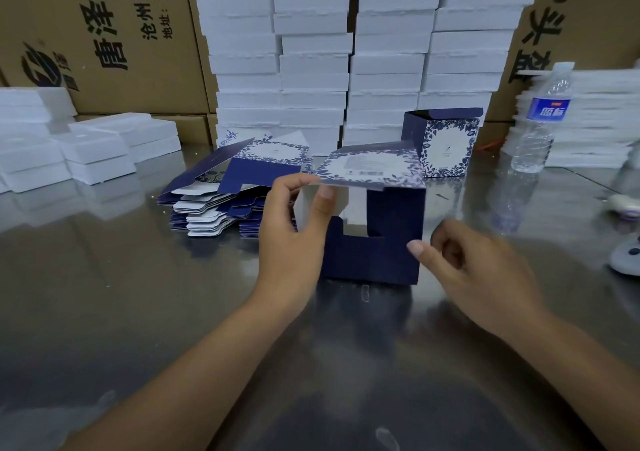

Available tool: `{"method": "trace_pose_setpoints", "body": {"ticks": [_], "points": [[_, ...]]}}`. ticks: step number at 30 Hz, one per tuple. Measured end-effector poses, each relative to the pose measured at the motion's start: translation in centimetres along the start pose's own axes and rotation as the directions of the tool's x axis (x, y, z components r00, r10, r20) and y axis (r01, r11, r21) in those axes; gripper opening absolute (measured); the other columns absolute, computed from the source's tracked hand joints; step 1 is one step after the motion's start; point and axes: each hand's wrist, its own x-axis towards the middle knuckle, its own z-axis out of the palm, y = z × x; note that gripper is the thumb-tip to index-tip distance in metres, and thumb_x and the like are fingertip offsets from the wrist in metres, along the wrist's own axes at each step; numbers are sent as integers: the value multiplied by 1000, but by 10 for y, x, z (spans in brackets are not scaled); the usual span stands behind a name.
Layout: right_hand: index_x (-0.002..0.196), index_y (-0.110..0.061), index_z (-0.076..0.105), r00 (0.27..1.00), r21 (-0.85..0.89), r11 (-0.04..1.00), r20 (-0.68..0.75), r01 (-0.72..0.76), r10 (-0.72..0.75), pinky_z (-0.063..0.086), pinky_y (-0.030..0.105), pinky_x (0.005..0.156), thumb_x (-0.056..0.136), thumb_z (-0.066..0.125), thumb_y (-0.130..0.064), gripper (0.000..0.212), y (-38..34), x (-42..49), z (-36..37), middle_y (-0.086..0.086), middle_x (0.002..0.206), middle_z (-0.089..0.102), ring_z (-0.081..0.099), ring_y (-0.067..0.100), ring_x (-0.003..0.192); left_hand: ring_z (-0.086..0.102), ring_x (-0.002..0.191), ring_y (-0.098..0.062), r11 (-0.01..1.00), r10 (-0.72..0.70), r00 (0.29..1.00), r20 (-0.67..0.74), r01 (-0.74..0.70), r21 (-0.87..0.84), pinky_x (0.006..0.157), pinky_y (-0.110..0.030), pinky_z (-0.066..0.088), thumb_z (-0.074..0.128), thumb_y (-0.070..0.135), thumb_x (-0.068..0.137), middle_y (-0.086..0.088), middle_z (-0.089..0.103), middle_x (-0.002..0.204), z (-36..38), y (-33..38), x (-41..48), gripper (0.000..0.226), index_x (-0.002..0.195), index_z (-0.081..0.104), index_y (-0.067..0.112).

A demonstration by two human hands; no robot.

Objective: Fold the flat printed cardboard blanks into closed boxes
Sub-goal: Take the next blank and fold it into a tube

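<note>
Fingers (325,194) of the left hand (291,239) pinch a white flap (337,205) of the half-formed navy box (374,256), steadying it on the desk (121,295), probably for closing; the right hand (485,277) hovers loosely curled at its right edge, grasping nothing.

Single head view, close above table (104,295), facing forward-down.
</note>
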Motion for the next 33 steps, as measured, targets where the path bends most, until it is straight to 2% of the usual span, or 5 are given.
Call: {"method": "trace_pose_setpoints", "body": {"ticks": [4, 8, 13, 19, 33], "points": [[118, -36, 33, 977, 295, 951, -212, 93, -30, 45, 28, 68, 80, 59, -59, 51, -5, 3, 1, -15, 91, 47, 52, 8, 76, 55, 97, 1, 998, 33, 993, 112, -40, 58, 80, -17, 43, 55, 59, 79, 9, 58, 109, 2, -3, -4, 26, 96, 55, 39], [122, -16, 55, 924, 171, 949, -325, 266, -200, 35, 15, 93, 83, 59, -41, 46, -11, 5, -4, -3, 116, 47, 45, 6, 108, 51, 101, 10, 992, 61, 985, 163, -78, 96, 81, -11, 42, 55, 50, 82, 13, 56, 112, 3, -6, -5, 19, 99, 53, 43], [95, -5, 69, 879, 138, 944, -425, 299, -217, 42, 32, 85, 83, 51, -28, 31, -23, 5, -12, -1, 98, 54, 55, 22, 94, 50, 114, 4, 988, 84, 947, 311, -119, 96, 95, -23, 45, 52, 58, 85, 15, 51, 123, 3, -10, -7, 32, 114, 49, 47], [80, -12, 64, 873, 257, 935, -478, 243, -95, 33, 5, 74, 88, 54, -28, 19, -23, 7, -19, -2, 78, 54, 45, 1, 77, 43, 128, 0, 986, 146, 903, 404, -167, 17, 106, -25, 34, 33, 65, 91, 25, 50, 131, 1, -9, -8, 45, 131, 45, 49], [75, -36, 62, 920, 614, 764, -386, 198, 72, 37, 11, 61, 81, 58, -43, 10, -27, 6, -16, -21, 65, 56, 48, -5, 64, 52, 75, -9, 869, 72, 946, 315, -215, 446, 66, -33, 47, 45, 69, 77, 9, 54, 76, -1, -21, -8, 42, 76, 42, 28]]}}
